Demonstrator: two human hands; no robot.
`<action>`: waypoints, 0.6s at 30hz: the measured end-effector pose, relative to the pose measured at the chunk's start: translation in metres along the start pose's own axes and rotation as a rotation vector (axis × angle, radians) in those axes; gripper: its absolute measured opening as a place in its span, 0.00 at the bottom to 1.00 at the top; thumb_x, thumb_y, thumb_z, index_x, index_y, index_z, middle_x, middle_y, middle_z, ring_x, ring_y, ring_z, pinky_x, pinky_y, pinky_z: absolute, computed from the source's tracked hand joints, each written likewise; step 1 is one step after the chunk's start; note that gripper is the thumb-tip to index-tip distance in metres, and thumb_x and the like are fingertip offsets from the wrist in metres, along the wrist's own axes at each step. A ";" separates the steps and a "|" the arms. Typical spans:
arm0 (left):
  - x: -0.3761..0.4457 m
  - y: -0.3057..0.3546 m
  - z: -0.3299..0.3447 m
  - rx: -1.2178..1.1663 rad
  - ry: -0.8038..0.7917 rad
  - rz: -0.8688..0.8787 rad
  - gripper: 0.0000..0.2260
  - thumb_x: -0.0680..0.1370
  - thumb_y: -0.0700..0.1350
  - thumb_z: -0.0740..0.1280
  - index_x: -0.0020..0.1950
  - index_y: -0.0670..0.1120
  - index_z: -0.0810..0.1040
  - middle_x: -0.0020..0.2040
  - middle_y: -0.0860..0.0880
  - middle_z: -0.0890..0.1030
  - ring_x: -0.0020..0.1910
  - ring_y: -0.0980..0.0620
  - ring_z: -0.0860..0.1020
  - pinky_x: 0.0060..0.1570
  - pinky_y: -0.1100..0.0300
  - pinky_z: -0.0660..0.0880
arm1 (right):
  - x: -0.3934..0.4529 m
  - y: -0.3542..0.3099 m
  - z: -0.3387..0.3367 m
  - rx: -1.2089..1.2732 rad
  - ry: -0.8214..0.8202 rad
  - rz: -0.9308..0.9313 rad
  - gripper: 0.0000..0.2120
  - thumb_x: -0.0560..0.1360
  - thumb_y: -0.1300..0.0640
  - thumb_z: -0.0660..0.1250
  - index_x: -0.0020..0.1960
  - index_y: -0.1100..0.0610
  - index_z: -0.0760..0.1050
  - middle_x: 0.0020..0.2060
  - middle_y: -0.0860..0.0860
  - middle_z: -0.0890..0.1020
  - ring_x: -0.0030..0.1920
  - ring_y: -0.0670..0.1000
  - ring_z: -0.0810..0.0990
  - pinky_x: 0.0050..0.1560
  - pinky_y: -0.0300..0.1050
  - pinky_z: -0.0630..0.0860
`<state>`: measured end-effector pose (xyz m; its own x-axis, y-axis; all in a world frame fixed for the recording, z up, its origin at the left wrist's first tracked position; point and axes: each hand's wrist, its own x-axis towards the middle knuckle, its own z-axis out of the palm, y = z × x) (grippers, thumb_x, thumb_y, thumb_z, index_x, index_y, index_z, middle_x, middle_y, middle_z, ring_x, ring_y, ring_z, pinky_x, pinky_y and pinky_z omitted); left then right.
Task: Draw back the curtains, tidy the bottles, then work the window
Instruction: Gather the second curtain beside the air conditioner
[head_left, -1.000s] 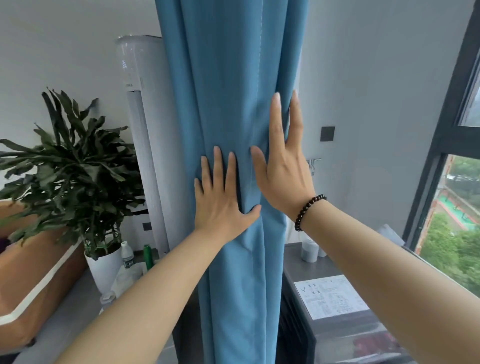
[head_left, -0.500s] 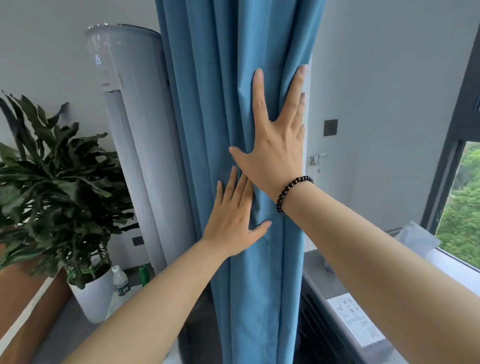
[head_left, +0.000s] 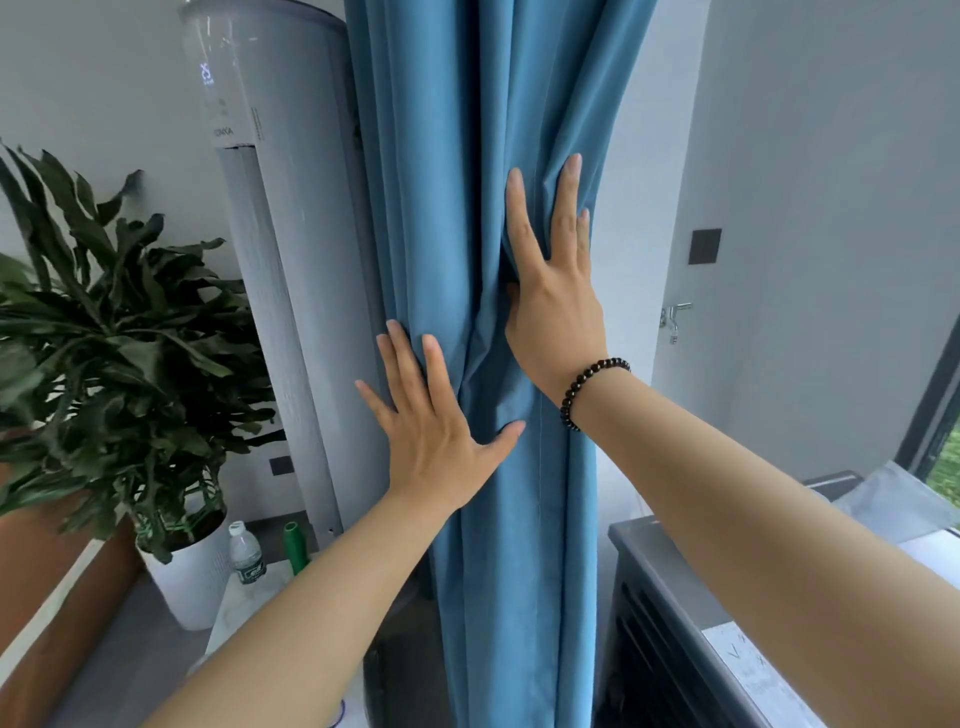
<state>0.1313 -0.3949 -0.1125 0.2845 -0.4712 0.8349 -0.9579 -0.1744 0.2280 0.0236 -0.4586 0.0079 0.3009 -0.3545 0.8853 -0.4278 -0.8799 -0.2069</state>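
At the middle of the view hangs the blue curtain (head_left: 467, 208), gathered into a narrow bundle of vertical folds that runs from the top edge down past the bottom edge. Both bare hands lie on it. The left hand (head_left: 436, 441) is lower, flat against the left folds, its fingers (head_left: 405, 364) straight and slightly spread, thumb stretched out to the right across the fabric; it grips nothing. The right hand (head_left: 556, 312) sits higher on the right folds, its fingers (head_left: 519, 218) straight and pointing up, pressed against the cloth, while the thumb is tucked into a crease where the fabric bunches, so whether it pinches the cloth cannot be told. A dark bead bracelet (head_left: 587, 389) circles the right wrist.

Just left of the curtain, touching its edge in this view, stands a tall white air conditioner (head_left: 275, 260). Further left is a leafy plant (head_left: 104, 338) in a white pot (head_left: 192, 577). Near the pot, 2 bottles stand side by side on a pale surface: a clear bottle (head_left: 245, 553) with a white cap and a green bottle (head_left: 295, 548). Right of the curtain is a grey wall with a dark switch plate (head_left: 704, 246) and a small metal fitting (head_left: 674, 317). A grey cabinet (head_left: 654, 597) stands at lower right with a printed sheet (head_left: 758, 675) on top, and the dark window frame (head_left: 935, 415) runs along the right edge
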 end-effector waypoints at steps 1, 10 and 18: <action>0.003 -0.002 0.003 0.000 -0.026 0.004 0.60 0.69 0.70 0.67 0.75 0.46 0.24 0.78 0.37 0.37 0.78 0.34 0.42 0.70 0.27 0.45 | 0.002 0.001 0.006 0.007 -0.007 -0.002 0.47 0.64 0.78 0.49 0.77 0.47 0.45 0.77 0.54 0.39 0.76 0.65 0.44 0.63 0.67 0.68; 0.040 -0.022 0.039 0.062 -0.114 -0.008 0.59 0.70 0.68 0.67 0.72 0.46 0.21 0.78 0.45 0.36 0.79 0.39 0.46 0.70 0.28 0.55 | 0.037 0.025 0.056 0.106 -0.020 -0.072 0.46 0.67 0.78 0.53 0.78 0.52 0.41 0.77 0.56 0.40 0.76 0.64 0.44 0.70 0.69 0.56; 0.068 -0.047 0.084 0.111 -0.203 -0.050 0.60 0.70 0.70 0.65 0.71 0.45 0.18 0.73 0.46 0.21 0.79 0.38 0.45 0.70 0.29 0.55 | 0.051 0.051 0.091 0.147 -0.159 -0.047 0.49 0.68 0.80 0.52 0.76 0.45 0.37 0.77 0.48 0.38 0.76 0.63 0.39 0.67 0.55 0.64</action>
<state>0.1990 -0.4913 -0.1089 0.3442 -0.6220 0.7033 -0.9356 -0.2904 0.2009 0.0946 -0.5503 0.0041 0.4529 -0.3472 0.8212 -0.2847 -0.9292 -0.2358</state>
